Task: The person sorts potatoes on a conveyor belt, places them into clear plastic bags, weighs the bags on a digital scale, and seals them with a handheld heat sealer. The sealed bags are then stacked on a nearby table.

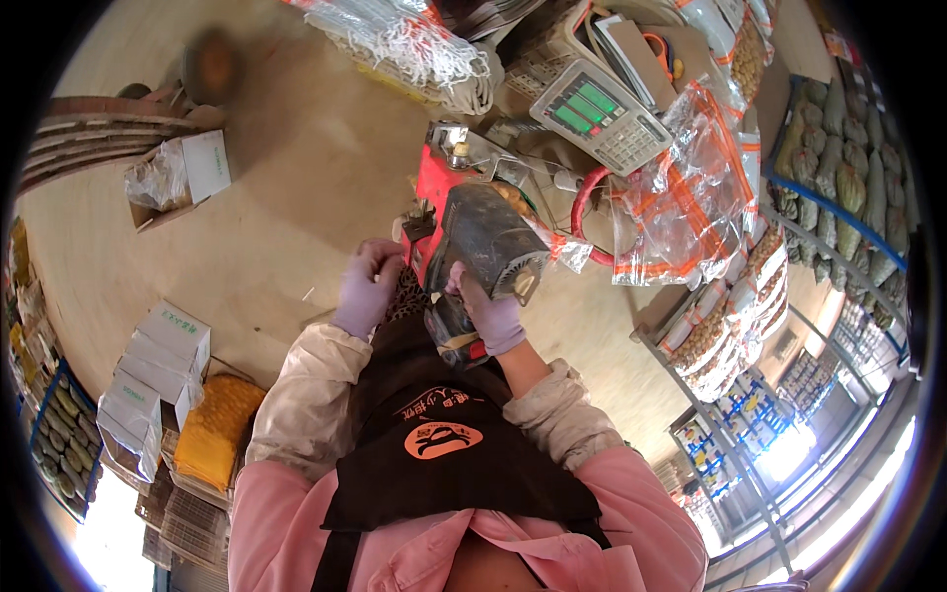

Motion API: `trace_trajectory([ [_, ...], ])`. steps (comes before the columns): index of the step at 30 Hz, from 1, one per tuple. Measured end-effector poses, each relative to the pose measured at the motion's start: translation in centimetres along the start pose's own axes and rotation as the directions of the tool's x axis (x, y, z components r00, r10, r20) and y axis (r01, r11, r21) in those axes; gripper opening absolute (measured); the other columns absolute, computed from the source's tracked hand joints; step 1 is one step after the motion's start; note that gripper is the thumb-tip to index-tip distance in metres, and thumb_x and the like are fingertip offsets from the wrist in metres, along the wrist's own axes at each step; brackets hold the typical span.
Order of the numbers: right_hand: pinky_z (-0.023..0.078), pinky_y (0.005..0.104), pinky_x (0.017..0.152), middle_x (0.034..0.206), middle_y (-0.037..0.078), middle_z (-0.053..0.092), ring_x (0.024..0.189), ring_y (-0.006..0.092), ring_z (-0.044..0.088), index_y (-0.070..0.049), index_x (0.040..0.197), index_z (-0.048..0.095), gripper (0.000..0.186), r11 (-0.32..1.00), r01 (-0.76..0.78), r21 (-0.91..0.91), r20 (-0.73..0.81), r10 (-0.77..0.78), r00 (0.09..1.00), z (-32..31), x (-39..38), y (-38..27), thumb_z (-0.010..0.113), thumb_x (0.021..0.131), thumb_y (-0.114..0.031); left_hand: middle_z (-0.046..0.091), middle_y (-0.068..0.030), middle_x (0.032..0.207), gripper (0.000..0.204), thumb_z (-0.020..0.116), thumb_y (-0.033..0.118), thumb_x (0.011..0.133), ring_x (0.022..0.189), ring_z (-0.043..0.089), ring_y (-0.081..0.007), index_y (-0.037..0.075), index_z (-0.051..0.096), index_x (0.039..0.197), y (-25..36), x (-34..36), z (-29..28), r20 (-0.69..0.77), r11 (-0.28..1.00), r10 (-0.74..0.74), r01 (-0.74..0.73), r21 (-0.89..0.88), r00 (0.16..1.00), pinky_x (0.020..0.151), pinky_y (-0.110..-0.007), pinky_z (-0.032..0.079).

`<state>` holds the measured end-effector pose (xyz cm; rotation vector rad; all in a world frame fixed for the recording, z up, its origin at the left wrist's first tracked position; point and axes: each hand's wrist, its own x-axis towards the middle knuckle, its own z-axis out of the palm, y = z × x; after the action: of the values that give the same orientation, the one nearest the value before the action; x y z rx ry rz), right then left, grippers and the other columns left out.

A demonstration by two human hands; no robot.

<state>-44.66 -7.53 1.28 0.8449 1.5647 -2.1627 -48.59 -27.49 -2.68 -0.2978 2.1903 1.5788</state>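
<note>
Pale tan floor (286,237) spreads under the work area; white cartons (163,345) and a yellow sack (219,431) sit to my left, and a scale keypad unit with green displays (600,116) stands ahead, right of centre. Forearms reach up and inward from the lower edge, elbows bent, with pale cuffs (318,380) over pink sleeves (288,518). My right hand (491,311), in a lilac glove, is wrapped round the rear grip of a red-and-black power tool (473,222), thumb uppermost, wrist angled inward. My left hand (367,286), gloved alike, hangs beside the tool's left flank, fingers bent and drawn together, their tips close to the red front; whether they touch it or pinch anything I cannot tell. Location of tool: in front of my dark apron (434,464), near the middle of the view, tilted. Appearance: bright red front section, bare metal fitting (457,150) at the far end, bulky dark grey housing, scuffed and dusty, with vent slots toward the right, and a dark block below the grip. Just beyond its right side, a red hoop (582,202) curves near clear plastic with orange stripes (681,192).
</note>
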Motion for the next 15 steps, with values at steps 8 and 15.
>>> trace_trajectory([
  [8, 0.051, 0.0343, 0.071, 0.084, 0.006, 0.055, 0.076, 0.0181, 0.056, 0.000, 0.119, 0.057, 0.028, 0.982, -0.124, 0.144, 0.146, 0.103, 0.984, -0.7, -0.8, -5.2, 0.060, 0.098, -0.019, 0.066, -0.0031, 0.102, 0.037, 0.053, 0.036, 0.101, 0.084, 0.061, -0.0105, 0.007, 0.061, 0.123, -4.6, 5.3, -2.0, 0.432, 0.601, -0.432, 0.610, -0.517, 0.792, 0.075, -0.024, 0.048],
  [15, 0.050, 0.0358, 0.069, 0.081, 0.007, 0.054, 0.074, 0.0190, 0.054, 0.001, 0.116, 0.055, 0.030, 0.903, -0.294, 0.313, 0.167, 0.253, 0.953, -2.3, -1.0, -6.2, 0.062, 0.095, -0.019, 0.067, -0.0047, 0.108, 0.036, 0.053, 0.035, 0.100, 0.088, 0.063, -0.0141, 0.007, 0.062, 0.122, -5.1, 9.7, 3.0, 0.853, 0.445, 0.021, 0.759, -0.475, 0.521, 0.078, -0.027, 0.049],
])
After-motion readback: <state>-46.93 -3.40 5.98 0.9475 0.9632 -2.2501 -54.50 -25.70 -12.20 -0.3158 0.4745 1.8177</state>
